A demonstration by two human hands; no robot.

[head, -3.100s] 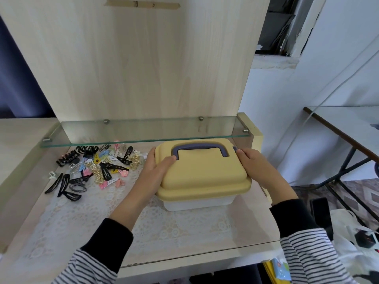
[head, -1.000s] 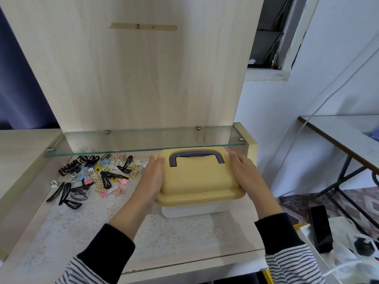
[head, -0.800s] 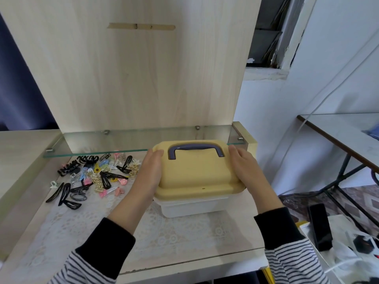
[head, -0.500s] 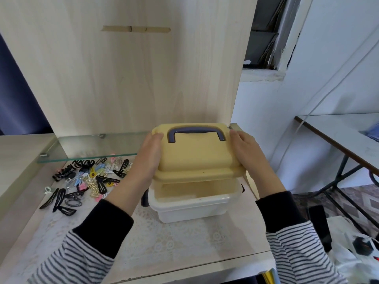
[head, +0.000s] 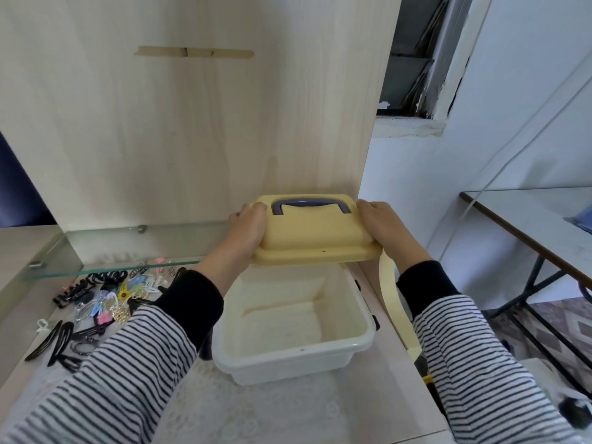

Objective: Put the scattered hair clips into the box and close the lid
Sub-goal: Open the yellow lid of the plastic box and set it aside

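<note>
Lifting lid (head: 315, 233) higher now, clear above box (head: 288, 363).

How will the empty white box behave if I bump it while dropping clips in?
Probably light: the white box looks like thin plastic and holds nothing, so a bump may slide it on the lace mat. Tipping seems unlikely, since it sits low and wide. Moulded in one piece, it likely stays stiff.

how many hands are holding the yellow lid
2: the left hand grips the left end of the yellow lid, the right hand its right end, above the open white box.
</note>
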